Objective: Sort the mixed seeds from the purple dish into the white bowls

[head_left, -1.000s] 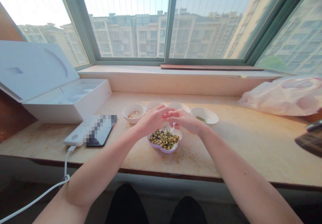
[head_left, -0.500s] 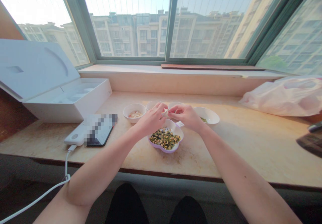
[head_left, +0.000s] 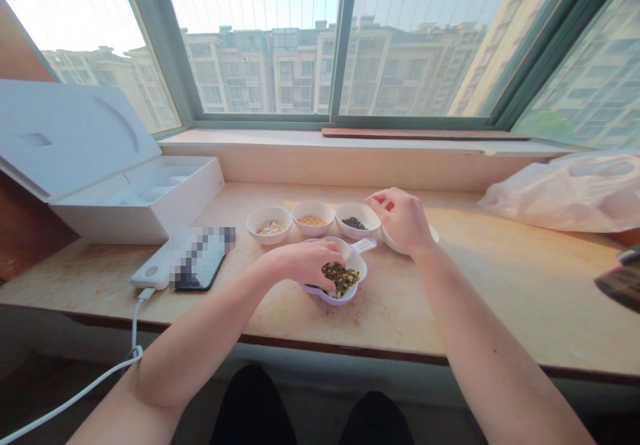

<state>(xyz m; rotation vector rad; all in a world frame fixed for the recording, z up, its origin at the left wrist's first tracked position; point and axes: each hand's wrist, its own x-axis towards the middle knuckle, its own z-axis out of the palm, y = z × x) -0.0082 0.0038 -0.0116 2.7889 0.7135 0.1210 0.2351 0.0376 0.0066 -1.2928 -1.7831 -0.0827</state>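
My left hand (head_left: 316, 263) reaches into a white, purple-rimmed bowl (head_left: 362, 277) of mixed beans (head_left: 345, 282). Its thumb and fingers are apart and touch the beans. My right hand (head_left: 404, 220) hovers over a white oval dish (head_left: 396, 246) and hides most of it. Thumb and fingertips are pinched together there; whatever they hold is too small to make out. Left of that dish stand three white bowls in a row: one with black beans (head_left: 354, 223), one with yellow grains (head_left: 313, 220), one with pale flat pieces (head_left: 270, 228).
An open white box (head_left: 115, 215) stands at the left, with a phone (head_left: 203, 272) and a white power bank (head_left: 153, 268) with its cable in front. At the right lie a plastic bag (head_left: 565, 195) and a dark object (head_left: 620, 285). Windows rise behind the counter.
My hands have moved apart. The left came down from above the small bowls into the bean bowl; the right moved right, over the oval dish. The small bowls' contents now show.
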